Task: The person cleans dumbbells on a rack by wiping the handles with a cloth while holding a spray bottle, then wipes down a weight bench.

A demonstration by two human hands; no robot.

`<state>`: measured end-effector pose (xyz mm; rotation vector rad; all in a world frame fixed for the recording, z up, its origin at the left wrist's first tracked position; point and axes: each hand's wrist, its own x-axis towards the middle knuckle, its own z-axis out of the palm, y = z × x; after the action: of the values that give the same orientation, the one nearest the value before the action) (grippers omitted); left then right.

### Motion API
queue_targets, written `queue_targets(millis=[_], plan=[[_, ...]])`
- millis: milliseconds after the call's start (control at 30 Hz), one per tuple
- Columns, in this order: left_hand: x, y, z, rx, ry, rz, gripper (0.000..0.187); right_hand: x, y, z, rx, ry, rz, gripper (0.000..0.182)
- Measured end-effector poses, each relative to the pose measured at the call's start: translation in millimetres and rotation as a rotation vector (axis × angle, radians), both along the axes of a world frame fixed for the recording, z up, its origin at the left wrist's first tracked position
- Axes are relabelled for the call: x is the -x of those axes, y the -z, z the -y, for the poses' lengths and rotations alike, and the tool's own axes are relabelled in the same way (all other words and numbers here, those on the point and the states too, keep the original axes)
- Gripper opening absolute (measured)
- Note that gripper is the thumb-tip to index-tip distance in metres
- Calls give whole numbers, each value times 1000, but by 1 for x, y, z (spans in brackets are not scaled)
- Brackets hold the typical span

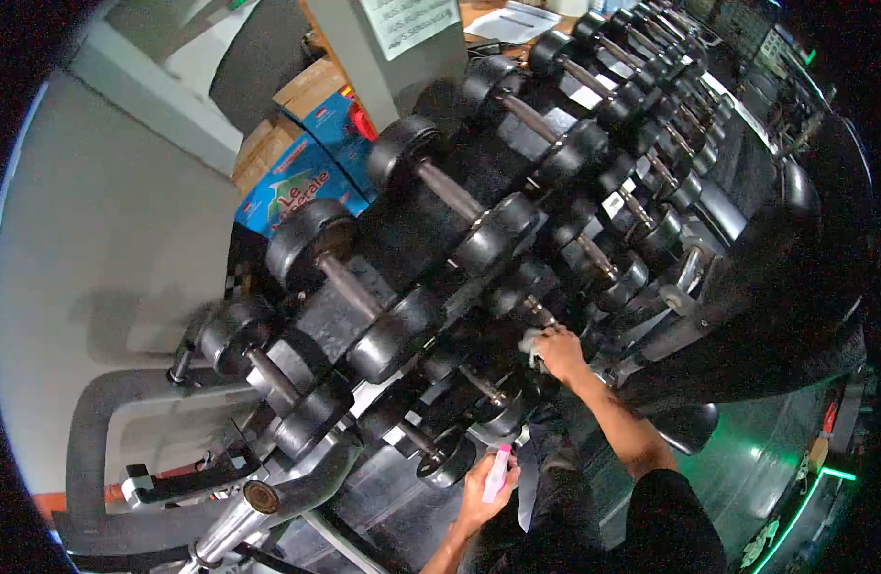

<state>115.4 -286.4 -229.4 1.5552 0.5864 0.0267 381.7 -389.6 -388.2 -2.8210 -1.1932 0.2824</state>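
My right hand (559,352) is closed on a pale cloth (530,342), which touches a dumbbell (536,304) on the lower tier of the rack. Lower down, my left hand (486,490) grips a pink and white bottle (498,473) in front of the lower dumbbells. Black round-headed dumbbells with metal handles fill the upper tier, among them a large one (350,287) at the left centre. Another lower dumbbell (488,392) lies between my two hands.
Blue and brown boxes (302,182) are stacked behind the rack. A grey post (417,67) bears a paper sign. Silver metal tubing (278,493) stands at the lower left. Dark padded equipment (747,306) is at the right.
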Motion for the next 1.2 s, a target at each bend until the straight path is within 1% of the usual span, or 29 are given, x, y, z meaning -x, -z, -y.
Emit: queue_targets(millis=[33,100,167,200,233,300,333,367,433,500,567,600,667,733,767,800,833,900,967,1000,1067,1133,1167,1200], plan=[[2,2,-1,-36,16,47,15,-13,-21,-13,209,119,-207,23],[5,-2,-8,-42,13,40,16,-33,-48,-26,281,252,-247,26],[9,1,-8,8,-68,78,13,-48,-68,-31,101,494,-207,27],[10,0,-11,-10,-73,49,13,-51,-79,-34,-5,578,-129,33],[13,3,-13,4,-80,30,13,-52,-72,-34,5,568,-122,33],[18,10,-14,-15,-126,18,14,-44,-38,-31,-223,441,-60,42],[19,13,-14,-7,-130,17,14,-31,-15,-28,-299,309,-50,49],[21,14,-14,-17,-127,22,14,-12,6,-25,-406,220,84,45],[25,15,-16,-27,-135,16,14,-14,0,-16,-276,204,25,43],[26,13,-17,-50,-115,35,14,-28,-14,-7,-148,140,-84,34],[27,16,-18,-24,-104,2,13,-37,-24,10,155,-72,-185,26],[24,20,-19,-6,-89,-18,13,-45,-38,2,155,-75,-180,26],[18,24,-19,2,-71,-23,13,-53,-67,-27,553,-77,-216,23],[14,26,-17,22,-39,-41,13,-48,-81,-61,534,-67,-226,22],[10,27,-16,-11,-42,2,13,-46,-83,-69,514,-64,-223,21],[6,28,-14,-44,-53,48,13,-39,-63,-70,517,-171,-189,23],[3,28,-12,-40,-59,45,13,-28,-30,-67,518,-282,-155,24],[-5,26,-12,-62,-77,21,13,-10,26,-51,618,-335,-213,26],[-12,21,-9,-57,-96,18,14,-4,35,-55,623,-243,-298,28],[-13,21,-7,-30,-99,-25,13,-4,46,-56,626,-191,-317,28],[-16,19,0,7,-95,-67,12,-3,53,-49,638,-131,-337,29],[-22,15,5,-19,-79,-12,12,-7,36,-45,560,-263,-197,24],[-23,14,6,-18,-85,-7,12,-12,25,-40,562,-268,-190,24],[-24,13,8,25,-88,-17,13,-19,9,-34,546,-250,-237,21]])
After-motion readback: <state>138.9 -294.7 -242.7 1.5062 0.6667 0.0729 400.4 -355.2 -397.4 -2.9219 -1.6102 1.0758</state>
